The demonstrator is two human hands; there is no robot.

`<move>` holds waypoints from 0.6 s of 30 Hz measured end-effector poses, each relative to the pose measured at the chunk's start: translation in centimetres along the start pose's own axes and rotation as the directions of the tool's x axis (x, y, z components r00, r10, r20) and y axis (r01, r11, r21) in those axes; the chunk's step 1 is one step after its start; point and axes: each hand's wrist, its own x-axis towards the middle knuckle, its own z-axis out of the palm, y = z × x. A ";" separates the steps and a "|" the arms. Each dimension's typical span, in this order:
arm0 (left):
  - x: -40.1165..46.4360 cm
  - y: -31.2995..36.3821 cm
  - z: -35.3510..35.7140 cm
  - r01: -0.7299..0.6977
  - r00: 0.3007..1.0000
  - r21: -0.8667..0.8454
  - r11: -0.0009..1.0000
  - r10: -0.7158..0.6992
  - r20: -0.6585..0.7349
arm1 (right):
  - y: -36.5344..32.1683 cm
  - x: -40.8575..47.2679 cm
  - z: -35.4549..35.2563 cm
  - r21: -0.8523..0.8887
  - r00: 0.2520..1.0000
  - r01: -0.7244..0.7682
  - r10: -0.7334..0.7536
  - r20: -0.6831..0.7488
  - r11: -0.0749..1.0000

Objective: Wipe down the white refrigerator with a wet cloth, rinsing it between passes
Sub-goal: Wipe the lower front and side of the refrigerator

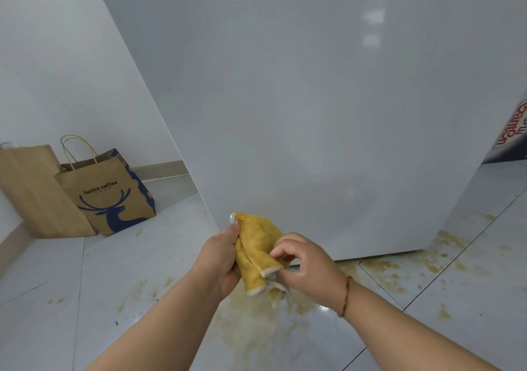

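Yellow cloth (258, 245) looks soft and floppy, bunched between the left hand (224, 259) gripping its top and right hand (306, 265) pinching the hem, fridge (313, 99) just beyond.

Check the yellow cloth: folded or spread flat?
Folded: the yellow cloth is doubled over, bunched between left hand and right hand, white edges together.
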 end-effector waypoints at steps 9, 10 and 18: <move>0.3 -0.9 -2.9 -0.048 0.998 0.449 0.892 0.021 0.063 | 1.2 1.5 -2.9 0.393 0.922 -0.234 0.331 -0.201 0.889; 0.4 -1.3 -3.2 -0.039 0.998 0.504 0.863 0.010 0.061 | 1.3 1.6 -3.1 0.356 0.906 -0.235 0.337 -0.258 0.904; 1.1 -2.5 -3.3 0.226 0.966 0.173 0.959 -0.243 0.086 | -1.7 0.4 1.7 -0.061 0.996 -0.084 0.086 0.029 0.995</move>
